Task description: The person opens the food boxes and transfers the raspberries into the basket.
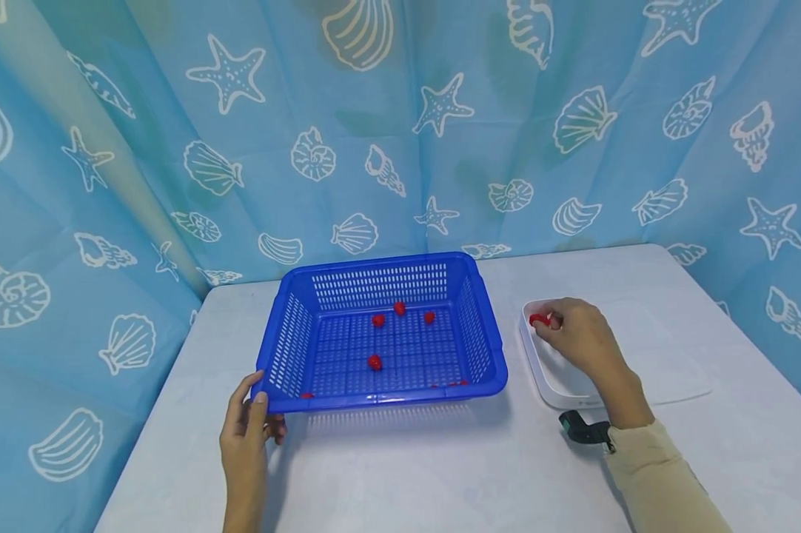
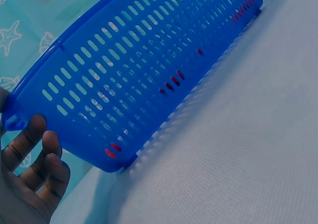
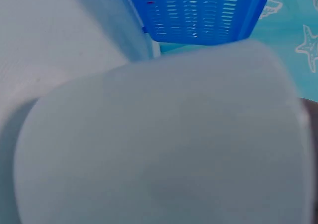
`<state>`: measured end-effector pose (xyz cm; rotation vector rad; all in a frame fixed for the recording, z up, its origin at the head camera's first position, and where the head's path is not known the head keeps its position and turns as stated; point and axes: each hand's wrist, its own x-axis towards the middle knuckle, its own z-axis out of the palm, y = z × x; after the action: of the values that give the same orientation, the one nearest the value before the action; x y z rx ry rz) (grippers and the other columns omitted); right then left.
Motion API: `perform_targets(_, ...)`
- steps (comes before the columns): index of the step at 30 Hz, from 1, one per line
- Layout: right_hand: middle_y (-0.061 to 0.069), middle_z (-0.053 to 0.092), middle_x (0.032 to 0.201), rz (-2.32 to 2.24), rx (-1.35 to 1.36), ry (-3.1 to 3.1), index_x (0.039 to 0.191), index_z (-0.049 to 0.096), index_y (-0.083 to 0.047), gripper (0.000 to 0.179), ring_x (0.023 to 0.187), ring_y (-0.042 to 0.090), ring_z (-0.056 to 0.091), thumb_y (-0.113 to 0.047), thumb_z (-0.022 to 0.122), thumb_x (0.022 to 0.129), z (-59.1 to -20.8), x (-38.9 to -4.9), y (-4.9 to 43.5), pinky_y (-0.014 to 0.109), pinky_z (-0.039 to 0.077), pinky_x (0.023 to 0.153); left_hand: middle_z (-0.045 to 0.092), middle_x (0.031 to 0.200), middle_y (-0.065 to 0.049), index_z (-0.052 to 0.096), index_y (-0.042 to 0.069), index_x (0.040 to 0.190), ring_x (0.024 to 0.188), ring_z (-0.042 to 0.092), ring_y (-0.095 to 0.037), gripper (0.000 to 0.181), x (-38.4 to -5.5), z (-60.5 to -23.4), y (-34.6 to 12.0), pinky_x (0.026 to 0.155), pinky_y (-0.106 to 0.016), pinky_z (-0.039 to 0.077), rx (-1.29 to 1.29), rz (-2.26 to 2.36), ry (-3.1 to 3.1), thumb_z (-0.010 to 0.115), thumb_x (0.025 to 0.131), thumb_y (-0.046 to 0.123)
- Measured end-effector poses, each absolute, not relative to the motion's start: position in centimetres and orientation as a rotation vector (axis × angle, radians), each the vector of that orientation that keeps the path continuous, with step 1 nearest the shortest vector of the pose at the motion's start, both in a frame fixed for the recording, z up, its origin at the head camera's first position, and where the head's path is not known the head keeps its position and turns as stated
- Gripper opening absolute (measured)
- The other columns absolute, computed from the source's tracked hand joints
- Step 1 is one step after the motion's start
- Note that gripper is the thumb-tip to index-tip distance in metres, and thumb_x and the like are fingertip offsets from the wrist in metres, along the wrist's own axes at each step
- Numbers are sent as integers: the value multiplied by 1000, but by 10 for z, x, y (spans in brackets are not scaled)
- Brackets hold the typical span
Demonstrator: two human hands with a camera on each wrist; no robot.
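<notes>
My left hand (image 1: 246,437) grips the near left corner of a blue plastic basket (image 1: 387,401), thumb at the rim and fingers below it. Several small red berry-like pieces (image 1: 374,362) lie scattered on the basket's slotted floor. My right hand (image 1: 583,334) is at the left side of a white, shallow, round-cornered container (image 1: 548,381) and pinches a red piece (image 1: 540,319) between thumb and fingertips. In the right wrist view the container's wall (image 3: 164,144) fills most of the frame and hides the fingers.
Basket and container stand side by side on a white-covered table (image 1: 400,474), with a gap between them. A blue curtain (image 1: 387,133) with white shells and starfish hangs behind and to the sides. A black wrist-camera mount (image 1: 583,429) sticks out from the right sleeve.
</notes>
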<state>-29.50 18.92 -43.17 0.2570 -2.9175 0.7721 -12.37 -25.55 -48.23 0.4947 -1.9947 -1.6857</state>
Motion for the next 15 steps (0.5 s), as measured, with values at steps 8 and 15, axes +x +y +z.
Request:
perform_targets(8, 8, 53, 78, 767, 309, -2842, 105, 64, -3, 30, 76, 24, 49, -21, 70, 81, -419, -284, 186, 33, 44, 61, 52, 87, -15, 44, 34, 132, 63, 55, -26, 44, -116, -469, -248, 50, -35, 47, 563, -1689, -2035, 46, 92, 50)
perform_targets(15, 12, 59, 91, 786, 352, -2776, 107, 64, -3, 33, 81, 26, 51, -21, 71, 80, -404, -279, 182, 42, 50, 69, 51, 84, -16, 43, 27, 134, 60, 54, -26, 43, -122, -474, -251, 47, -34, 46, 471, -1701, -1997, 46, 94, 42)
